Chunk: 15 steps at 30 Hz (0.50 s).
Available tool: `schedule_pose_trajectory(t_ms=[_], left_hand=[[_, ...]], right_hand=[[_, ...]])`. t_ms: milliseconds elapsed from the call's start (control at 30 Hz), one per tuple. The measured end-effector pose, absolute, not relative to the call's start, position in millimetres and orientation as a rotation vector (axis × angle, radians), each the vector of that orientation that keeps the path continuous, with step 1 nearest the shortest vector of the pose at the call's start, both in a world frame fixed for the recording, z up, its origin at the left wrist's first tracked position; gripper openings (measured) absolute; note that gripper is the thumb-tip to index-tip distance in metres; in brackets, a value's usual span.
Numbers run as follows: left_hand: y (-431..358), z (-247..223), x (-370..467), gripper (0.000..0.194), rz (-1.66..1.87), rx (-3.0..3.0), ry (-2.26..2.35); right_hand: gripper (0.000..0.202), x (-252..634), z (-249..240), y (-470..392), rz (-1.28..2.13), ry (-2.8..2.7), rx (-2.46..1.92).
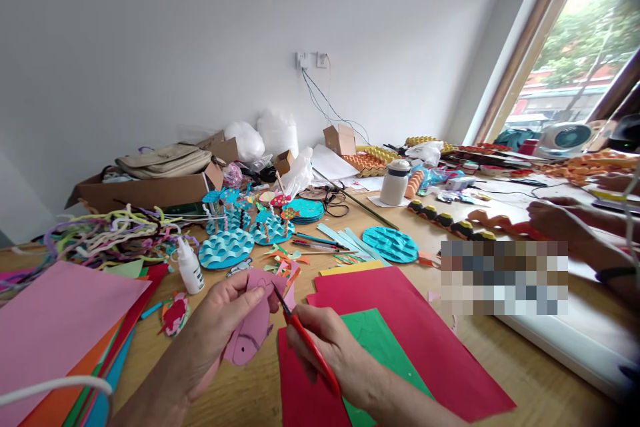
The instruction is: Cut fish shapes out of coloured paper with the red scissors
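Note:
A piece of pink paper with a fish outline drawn on it is pinched between the thumb and fingers of my left hand. My right hand is closed round red-handled scissors, whose dark blades point up and left at the paper's right edge. Red sheets and a green sheet lie under and beyond my right hand. Left of my left hand is a small red and green paper piece. A white glue bottle stands just behind it.
Blue wavy paper discs, paper scraps and a white jar are farther back. Pipe cleaners and coloured sheets lie left. Another person's hands are at the right, beyond a pixelated patch.

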<state>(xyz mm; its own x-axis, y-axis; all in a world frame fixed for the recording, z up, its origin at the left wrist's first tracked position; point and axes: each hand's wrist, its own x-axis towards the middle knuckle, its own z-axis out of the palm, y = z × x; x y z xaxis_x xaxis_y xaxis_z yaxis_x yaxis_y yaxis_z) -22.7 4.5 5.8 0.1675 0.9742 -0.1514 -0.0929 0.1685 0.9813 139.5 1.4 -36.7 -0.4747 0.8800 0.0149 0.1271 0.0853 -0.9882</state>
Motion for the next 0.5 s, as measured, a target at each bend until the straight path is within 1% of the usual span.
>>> schedule_pose_trajectory(t_ms=[200,400,500], left_hand=[[3.8,9.4,-21.6,0.027,1.004,1.097,1.135],[4.1,8.4,-19.5,0.025,1.037,1.139,1.185],[5.4,5.9,-19.2,0.021,1.052,1.159,1.217]], right_hand=[[0.030,142.1,-41.1,2.8,1.599,-1.624,-0.938],[0.035,141.6,-44.0,4.7,1.618,-1.620,-0.938],[0.037,141.3,-45.0,4.4,1.615,-1.645,-0.937]])
